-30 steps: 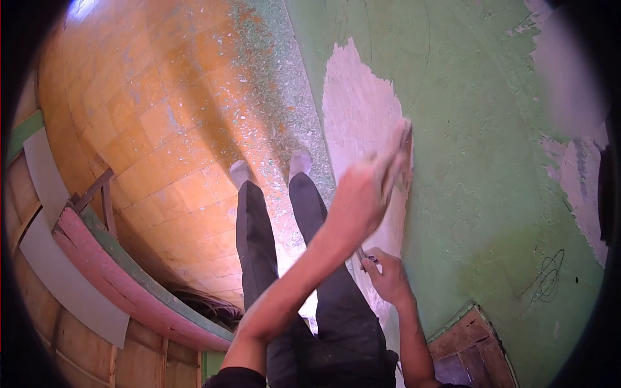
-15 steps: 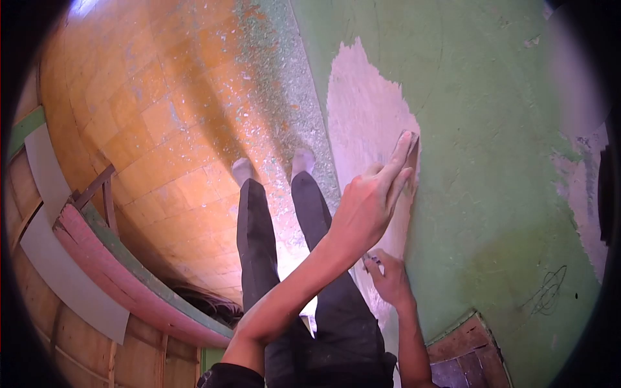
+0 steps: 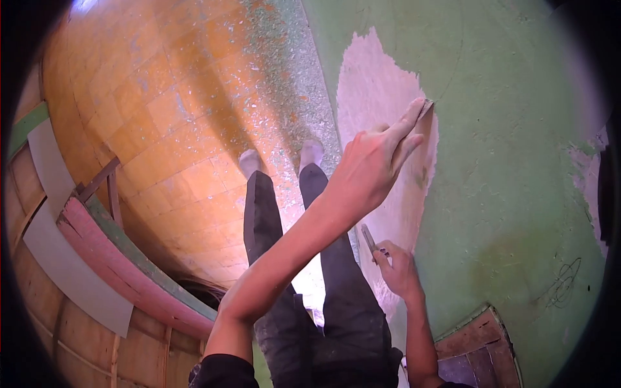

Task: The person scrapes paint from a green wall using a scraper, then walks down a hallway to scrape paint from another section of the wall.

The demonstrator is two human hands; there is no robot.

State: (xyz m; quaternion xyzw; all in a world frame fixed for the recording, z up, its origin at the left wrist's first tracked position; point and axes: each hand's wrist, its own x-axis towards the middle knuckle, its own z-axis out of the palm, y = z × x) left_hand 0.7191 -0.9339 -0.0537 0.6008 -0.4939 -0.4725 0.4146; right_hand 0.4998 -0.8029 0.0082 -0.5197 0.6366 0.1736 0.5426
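My left hand (image 3: 372,158) reaches across my body to the green wall (image 3: 498,161). Its fingers lie along a thin scraper (image 3: 426,110), mostly hidden beneath them, whose edge sits at the right border of a pale bare patch (image 3: 375,77). Lower down, near the bottom of that patch, my right hand (image 3: 397,270) is closed around a second tool. This looks like a narrow scraper with a flat grey blade (image 3: 368,237) pointing up and left; its handle is largely covered by my fingers.
Green and white flakes (image 3: 284,71) litter the orange tiled floor (image 3: 155,116) along the wall. My feet (image 3: 312,152) stand near them. At left is a pink and green wooden piece (image 3: 123,262). A brown panelled frame (image 3: 475,343) is low on the right, and another peeled patch (image 3: 588,174) lies farther right.
My left hand has moved up along the patch's right edge with its scraper. My right hand has turned slightly, showing more of its blade. The view has shifted a little.
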